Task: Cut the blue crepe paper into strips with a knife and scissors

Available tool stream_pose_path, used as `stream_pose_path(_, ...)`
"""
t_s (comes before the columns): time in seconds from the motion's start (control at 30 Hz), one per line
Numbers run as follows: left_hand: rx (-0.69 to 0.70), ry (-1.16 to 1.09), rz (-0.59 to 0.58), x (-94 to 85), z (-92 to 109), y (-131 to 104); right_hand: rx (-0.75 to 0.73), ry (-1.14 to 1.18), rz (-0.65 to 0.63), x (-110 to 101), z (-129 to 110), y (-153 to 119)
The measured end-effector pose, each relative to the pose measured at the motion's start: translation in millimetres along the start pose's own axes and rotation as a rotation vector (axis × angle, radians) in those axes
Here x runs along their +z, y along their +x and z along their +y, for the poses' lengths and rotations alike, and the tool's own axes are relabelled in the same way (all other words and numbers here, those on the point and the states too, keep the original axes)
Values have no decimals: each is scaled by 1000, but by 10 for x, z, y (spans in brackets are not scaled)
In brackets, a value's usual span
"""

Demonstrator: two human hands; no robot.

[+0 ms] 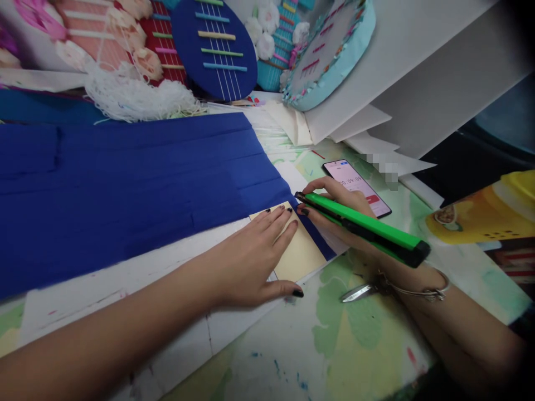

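My left hand (261, 245) lies flat, fingers stretched out, on a cream card (307, 253). The card rests at the right end of a creased dark blue sheet (137, 189); whether that is cloth or crepe paper I cannot tell. A narrow blue strip (315, 236) shows along the card's right side. In my right hand (338, 203) is a green and black stapler (368, 223), its front end pinched by thumb and finger close to the card's upper right corner. White paper (167, 295) lies under the blue sheet and the card.
Scissors (359, 291) lie partly under my right wrist. Beyond that hand is a phone (357, 184) with a timer on its screen. A yellow container (480, 211) stands at the right. Decorated boards (215, 47) and a heap of white string (137, 94) line the back.
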State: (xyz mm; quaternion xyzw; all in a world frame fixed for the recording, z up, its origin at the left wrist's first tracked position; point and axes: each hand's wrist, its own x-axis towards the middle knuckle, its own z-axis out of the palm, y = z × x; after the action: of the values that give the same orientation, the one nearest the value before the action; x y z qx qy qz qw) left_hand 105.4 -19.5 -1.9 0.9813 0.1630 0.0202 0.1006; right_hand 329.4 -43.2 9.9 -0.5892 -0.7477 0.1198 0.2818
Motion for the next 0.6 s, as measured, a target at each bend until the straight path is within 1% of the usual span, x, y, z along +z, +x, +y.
stream_pose_path(0.1, -10, 36, 29, 13, 12, 24, 38, 54, 27, 16, -25, -10)
stream_pose_path(0.23, -10, 71, 81, 16, 17, 49, 109, 213, 186, 46, -75, -9)
stream_pose_path(0.3, 3, 56, 113, 14, 14, 50, 124, 226, 230, 59, -85, 5)
stream_pose_path(0.43, -3, 21, 130, 15, 19, 40, 68, 191, 195, 97, -52, 30)
stream_pose_path(0.6, -24, -8, 146, 19, 24, 34, 20, 211, 148, 136, -9, 20)
